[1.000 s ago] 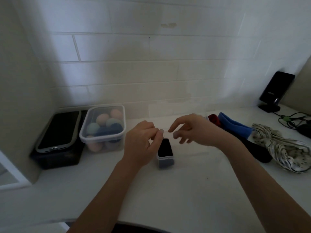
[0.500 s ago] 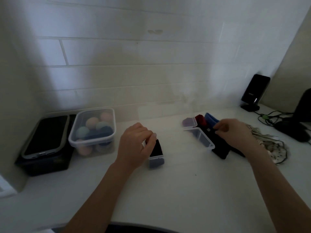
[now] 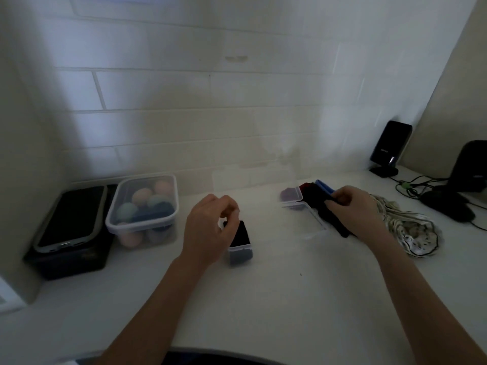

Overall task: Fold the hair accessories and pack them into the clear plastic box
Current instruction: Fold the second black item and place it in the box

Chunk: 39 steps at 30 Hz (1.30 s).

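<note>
A small clear plastic box [image 3: 239, 245] stands open in the middle of the white counter with something black folded inside. My left hand [image 3: 209, 229] curls against its left side, fingertips pinched at the far rim. The box's clear lid [image 3: 307, 210] lies to the right, beside a second small clear box [image 3: 290, 197] with purple contents. Just past the lid is a pile of hair bands: red [image 3: 307, 186], blue [image 3: 324, 186] and black [image 3: 333, 222]. My right hand [image 3: 354, 208] is closed on the black hair band. A striped fabric accessory [image 3: 407, 226] lies further right.
A lidded tub of pastel sponges [image 3: 143, 206] and a phone on a black case [image 3: 69, 219] sit at the left by the side wall. A black stand [image 3: 390, 147], cables [image 3: 411, 184] and a dark device [image 3: 448, 206] crowd the right corner. Tiled wall behind.
My right hand carried the clear lid away from the box, set it down on the right, and closed on the black hair band. My left hand stayed at the box.
</note>
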Each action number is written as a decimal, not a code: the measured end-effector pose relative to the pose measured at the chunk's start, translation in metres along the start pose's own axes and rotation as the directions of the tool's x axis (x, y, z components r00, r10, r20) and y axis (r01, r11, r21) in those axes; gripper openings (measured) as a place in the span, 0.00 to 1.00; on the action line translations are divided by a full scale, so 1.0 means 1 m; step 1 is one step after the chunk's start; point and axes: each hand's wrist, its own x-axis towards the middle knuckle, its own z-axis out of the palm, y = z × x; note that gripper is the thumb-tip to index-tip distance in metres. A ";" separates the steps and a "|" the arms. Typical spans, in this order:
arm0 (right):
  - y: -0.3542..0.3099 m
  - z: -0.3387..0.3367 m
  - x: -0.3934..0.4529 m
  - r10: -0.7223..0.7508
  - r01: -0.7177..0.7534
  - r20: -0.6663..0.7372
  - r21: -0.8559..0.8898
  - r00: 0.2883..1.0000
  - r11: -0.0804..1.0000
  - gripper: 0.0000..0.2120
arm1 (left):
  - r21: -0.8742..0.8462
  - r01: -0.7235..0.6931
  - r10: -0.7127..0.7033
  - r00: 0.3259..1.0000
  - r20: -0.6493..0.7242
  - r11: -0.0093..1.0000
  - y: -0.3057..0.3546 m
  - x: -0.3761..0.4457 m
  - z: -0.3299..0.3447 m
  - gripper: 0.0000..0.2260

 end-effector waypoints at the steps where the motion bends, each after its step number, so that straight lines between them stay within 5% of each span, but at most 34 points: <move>1: -0.004 -0.002 -0.001 0.001 0.003 -0.056 0.062 0.998 0.998 0.06 | -0.011 0.009 -0.009 1.000 -0.006 1.000 0.000 0.002 0.002 0.09; 5: -0.025 -0.010 -0.003 -0.057 0.113 -0.181 0.312 0.982 0.943 0.05 | -0.080 0.025 -0.025 1.000 -0.006 0.996 0.010 0.015 0.008 0.10; 10: -0.066 -0.002 -0.010 -0.275 0.137 0.101 0.675 0.956 0.725 0.09 | -0.190 0.325 -0.273 0.928 0.254 0.927 0.042 0.047 0.019 0.18; 12: -0.075 0.006 -0.008 -0.343 0.168 0.151 0.652 0.927 0.740 0.08 | -0.228 0.448 -0.376 0.877 0.299 0.864 0.043 0.060 0.027 0.16; 15: -0.078 0.017 0.002 -0.432 0.223 0.238 0.590 0.870 0.776 0.04 | -0.522 0.628 -0.520 0.775 0.358 0.577 0.035 0.075 0.032 0.10; 20: -0.066 0.032 0.013 -0.611 0.443 0.327 0.461 0.721 0.769 0.32 | -0.612 0.694 -0.506 0.710 0.491 0.380 0.016 0.081 0.025 0.05; 22: -0.065 0.038 0.015 -0.647 0.546 0.381 0.348 0.661 0.762 0.35 | -0.635 0.707 -0.494 0.691 0.528 0.310 0.009 0.082 0.022 0.06; 29: -0.070 0.053 0.013 -0.655 0.552 0.237 0.379 0.718 0.742 0.15 | -0.653 0.691 -0.376 0.720 0.584 0.308 0.001 0.072 0.022 0.07; 32: -0.073 0.055 0.011 -0.579 0.440 0.197 0.475 0.791 0.762 0.05 | -0.673 0.665 -0.360 0.744 0.563 0.323 0.002 0.071 0.025 0.09; 39: -0.075 0.055 0.012 -0.414 0.268 0.152 0.557 0.898 0.786 0.15 | -0.653 0.615 -0.307 0.787 0.534 0.441 0.009 0.068 0.027 0.10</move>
